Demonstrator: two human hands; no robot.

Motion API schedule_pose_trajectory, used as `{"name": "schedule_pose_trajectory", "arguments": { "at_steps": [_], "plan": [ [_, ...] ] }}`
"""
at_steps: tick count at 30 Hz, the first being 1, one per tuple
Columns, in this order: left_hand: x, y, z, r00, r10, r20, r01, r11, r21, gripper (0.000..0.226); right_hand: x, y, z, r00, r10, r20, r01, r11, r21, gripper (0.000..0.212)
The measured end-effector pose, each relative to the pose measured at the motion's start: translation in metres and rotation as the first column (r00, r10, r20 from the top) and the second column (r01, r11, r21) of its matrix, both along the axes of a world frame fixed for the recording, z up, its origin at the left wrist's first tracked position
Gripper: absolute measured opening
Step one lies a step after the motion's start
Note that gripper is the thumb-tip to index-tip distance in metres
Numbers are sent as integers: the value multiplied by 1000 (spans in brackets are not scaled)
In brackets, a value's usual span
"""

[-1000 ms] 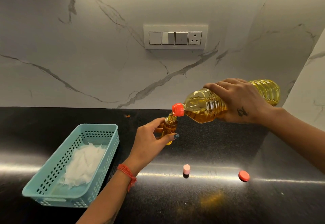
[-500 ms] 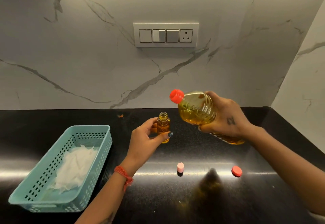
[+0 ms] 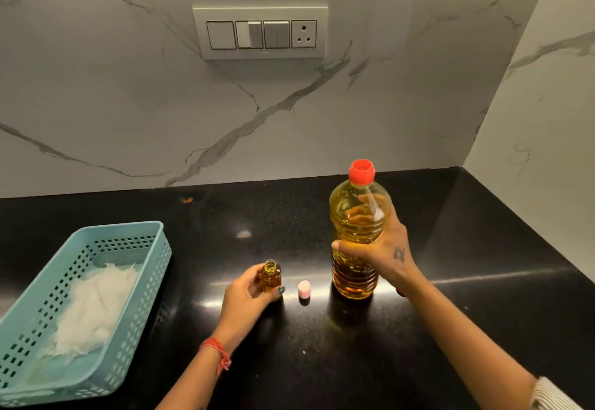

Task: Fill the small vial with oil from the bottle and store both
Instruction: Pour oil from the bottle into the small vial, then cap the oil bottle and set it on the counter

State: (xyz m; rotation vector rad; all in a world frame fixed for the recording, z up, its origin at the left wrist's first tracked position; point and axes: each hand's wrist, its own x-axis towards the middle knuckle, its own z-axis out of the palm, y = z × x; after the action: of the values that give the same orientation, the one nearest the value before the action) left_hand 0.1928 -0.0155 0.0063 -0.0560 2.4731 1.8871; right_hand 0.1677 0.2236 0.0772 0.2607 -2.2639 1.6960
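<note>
A small glass vial [image 3: 271, 276] full of amber oil stands upright and uncapped on the black counter [image 3: 483, 248]. My left hand [image 3: 248, 297] holds it between thumb and fingers. Its pink cap [image 3: 304, 289] lies just to the right on the counter. The tall plastic oil bottle [image 3: 357, 216] with an orange neck stands upright on the counter, and my right hand [image 3: 383, 252] grips its middle. The bottle's orange cap is hidden behind my right wrist.
A light blue perforated basket [image 3: 154, 232] with white tissue inside sits at the left of the counter. A marble wall with a switch panel [image 3: 260, 33] rises behind, and a side wall closes the right corner.
My right hand tipped the bottle back from pouring and set it upright on the counter. My left hand lowered the filled vial down to the counter beside the pink cap.
</note>
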Motion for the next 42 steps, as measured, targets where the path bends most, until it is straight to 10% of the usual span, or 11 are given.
{"name": "schedule_pose_trajectory", "arguments": {
  "at_steps": [8,15,18,22,28,36,42],
  "plan": [
    [4,3,-13,1000,10,10,-11,997,75,47,3,8,-15,995,-22,102,34,992,-119,87],
    [7,2,13,982,47,-183,-62,995,-77,78,3,48,5,897,296,329,-294,954,-59,133],
    [2,16,46,919,12,-395,-83,983,-163,80,9,73,12,931,173,322,-167,985,-48,112],
    [-6,56,69,896,-161,-413,89,978,-187,88,11,86,-23,926,-228,302,96,913,396,59],
    [-27,104,67,909,-299,-291,254,950,-181,100,19,83,-58,868,-306,390,-108,651,752,42],
    [-29,120,62,913,-302,-274,264,950,-166,69,14,83,-60,892,-269,364,-112,647,754,27],
    [-31,119,59,915,-297,-273,258,951,-169,56,10,94,51,981,-101,167,24,912,409,27]
  ]
}}
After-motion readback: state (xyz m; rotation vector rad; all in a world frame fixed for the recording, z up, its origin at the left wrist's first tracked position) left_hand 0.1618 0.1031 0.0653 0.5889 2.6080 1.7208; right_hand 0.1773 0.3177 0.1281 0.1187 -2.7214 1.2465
